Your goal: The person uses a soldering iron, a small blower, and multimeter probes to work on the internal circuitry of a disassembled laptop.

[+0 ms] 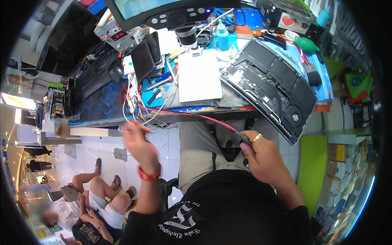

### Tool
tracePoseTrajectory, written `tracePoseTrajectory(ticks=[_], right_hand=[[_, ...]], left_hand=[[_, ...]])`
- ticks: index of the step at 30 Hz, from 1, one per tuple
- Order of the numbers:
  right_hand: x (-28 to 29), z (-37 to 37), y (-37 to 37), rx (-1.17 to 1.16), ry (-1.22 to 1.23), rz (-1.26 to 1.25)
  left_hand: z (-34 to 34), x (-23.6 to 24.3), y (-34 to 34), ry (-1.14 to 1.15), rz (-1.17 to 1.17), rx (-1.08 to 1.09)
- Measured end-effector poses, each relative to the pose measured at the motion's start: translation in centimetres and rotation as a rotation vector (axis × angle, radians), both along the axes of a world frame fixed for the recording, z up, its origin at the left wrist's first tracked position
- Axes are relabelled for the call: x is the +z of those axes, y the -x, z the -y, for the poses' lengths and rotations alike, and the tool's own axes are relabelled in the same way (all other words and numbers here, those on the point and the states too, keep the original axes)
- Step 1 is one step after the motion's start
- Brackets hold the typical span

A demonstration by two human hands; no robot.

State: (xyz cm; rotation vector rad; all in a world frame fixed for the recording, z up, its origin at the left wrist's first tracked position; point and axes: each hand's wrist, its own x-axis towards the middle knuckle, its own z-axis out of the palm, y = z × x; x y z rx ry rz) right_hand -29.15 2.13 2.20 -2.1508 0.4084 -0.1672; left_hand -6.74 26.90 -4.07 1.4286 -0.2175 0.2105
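My right hand (263, 157), with a ring on one finger, grips the dark grey end of a red and black cable (216, 121) in front of the desk. The cable runs left to the desk edge; its tip is hidden in my fist. My left hand (139, 139) is raised below the desk edge by a looped white cable (157, 116). Motion smears its fingers, so what they hold, if anything, does not show. To the right, an opened laptop (271, 81) lies tilted with its board, batteries and fan exposed, one corner jutting past the desk edge.
A white plate (199, 77) lies under a microscope (187, 38) below a monitor (155, 10). A blue bottle (223, 38), green air blower (306, 45), mouse (116, 71), keyboard (96, 73) and power supply (116, 34) crowd the desk. Seated people (94, 204) are at lower left.
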Motion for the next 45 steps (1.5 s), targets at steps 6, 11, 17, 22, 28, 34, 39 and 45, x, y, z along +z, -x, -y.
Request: tracePoseTrajectory(ticks=[6,11,17,22,28,34,39,45], right_hand=[[-2.6,-2.5,-1.7,0.144,-0.103,0.053],[-2.6,-3.2,-2.3,0.099,0.043,0.212],[-2.8,-2.4,-1.2,0.027,0.020,0.169],[-3.5,-2.8,-0.3,0.128,0.054,0.113],[-4.2,-3.2,0.0,0.253,0.070,0.018],[-6.1,-3.6,-0.4,0.464,0.123,-0.109],[-6.2,-4.8,-1.1,0.612,0.161,-0.117],[-6.3,-5.7,-1.3,0.625,0.171,-0.048]], left_hand=[[4.1,-2.4,11.9,-0.139,-0.338,-0.739],[5.7,-0.1,11.5,-0.079,-0.332,-0.839],[2.8,-1.0,6.5,-0.344,-0.142,-0.353],[-0.8,-1.3,-1.8,-0.416,0.041,0.104],[-3.2,-2.2,-4.8,-0.827,-0.069,0.081],[-2.2,-0.8,-4.4,-0.966,-0.171,0.114],[-0.6,1.2,-4.8,-1.136,-0.142,0.182],[-1.1,0.3,-6.6,-1.141,-0.002,0.223]])
